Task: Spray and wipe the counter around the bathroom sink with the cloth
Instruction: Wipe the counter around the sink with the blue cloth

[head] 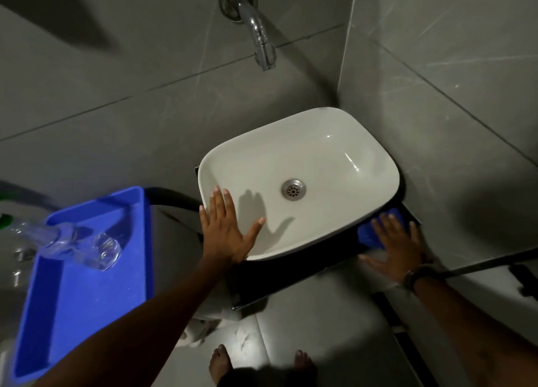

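A white, rounded-rectangular ceramic basin (300, 180) with a round metal drain (293, 189) sits on a small black glossy table (294, 273) set into the corner of grey tiled walls. A chrome wall-mounted tap (256, 28) juts out above the basin's far edge.

The left hand (225, 226) lies flat and spread on the basin's near-left rim, fingers pointing into the bowl and the thumb stretched out to the right; its grip is fully open and it has hold of nothing.

The right hand (398, 250) presses palm down on a blue cloth (378, 229) at the table's near-right corner, just outside the basin's rim. The fingers are splayed flat over the cloth rather than curled around it, so the grip is open and the cloth is pinned under the palm and fingers. The hand is blurred. A dark band (414, 276) circles that wrist.

Well apart to the left, off the table, a blue rectangular plastic tray (75, 296) holds a clear plastic bottle (72, 242) lying on its side across the tray's far end. Whether it has a spray head cannot be told.

At the bottom, two bare feet (221, 363) stand on the grey tiled floor.
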Tool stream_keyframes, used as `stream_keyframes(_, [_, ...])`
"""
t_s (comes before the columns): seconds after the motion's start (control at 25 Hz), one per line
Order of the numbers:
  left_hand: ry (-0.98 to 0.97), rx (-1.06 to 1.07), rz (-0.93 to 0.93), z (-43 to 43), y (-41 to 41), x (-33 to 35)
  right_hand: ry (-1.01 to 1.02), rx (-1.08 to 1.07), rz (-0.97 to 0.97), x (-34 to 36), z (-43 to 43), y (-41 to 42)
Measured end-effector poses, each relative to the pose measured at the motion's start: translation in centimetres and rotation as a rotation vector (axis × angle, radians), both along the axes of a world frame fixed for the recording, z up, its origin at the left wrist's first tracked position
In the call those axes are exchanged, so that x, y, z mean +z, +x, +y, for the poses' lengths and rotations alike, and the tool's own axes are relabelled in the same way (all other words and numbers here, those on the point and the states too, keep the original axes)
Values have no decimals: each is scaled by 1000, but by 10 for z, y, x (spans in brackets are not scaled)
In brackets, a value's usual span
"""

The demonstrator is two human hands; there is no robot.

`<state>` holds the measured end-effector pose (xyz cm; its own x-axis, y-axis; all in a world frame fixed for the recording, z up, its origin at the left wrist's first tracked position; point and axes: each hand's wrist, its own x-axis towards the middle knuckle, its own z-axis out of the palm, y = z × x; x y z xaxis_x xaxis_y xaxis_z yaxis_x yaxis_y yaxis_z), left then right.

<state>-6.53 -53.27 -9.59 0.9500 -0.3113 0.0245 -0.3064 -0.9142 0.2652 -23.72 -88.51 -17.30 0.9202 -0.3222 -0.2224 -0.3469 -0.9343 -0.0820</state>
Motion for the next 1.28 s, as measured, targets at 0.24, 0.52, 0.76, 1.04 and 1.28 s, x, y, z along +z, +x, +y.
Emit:
stream_keyframes(0.24, [-30, -20, 29, 0, -3, 4, -51, -227, 105, -1, 13, 1])
stream_keyframes(0.52, [-247, -128, 262, 20, -10, 27, -12, -221, -88, 26, 196, -1])
stream_keyframes(0.76, [-974, 308, 623, 145, -64, 34, 1121, -728, -188, 83, 336, 37])
stream_keyframes(1.04, [-1042, 500, 915, 356, -49, 25, 1725, -644, 122, 100, 524, 123])
stream_keyframes(1.28, [-603, 558, 718, 418, -9, -21, 999, -402, 143, 64, 607, 162])
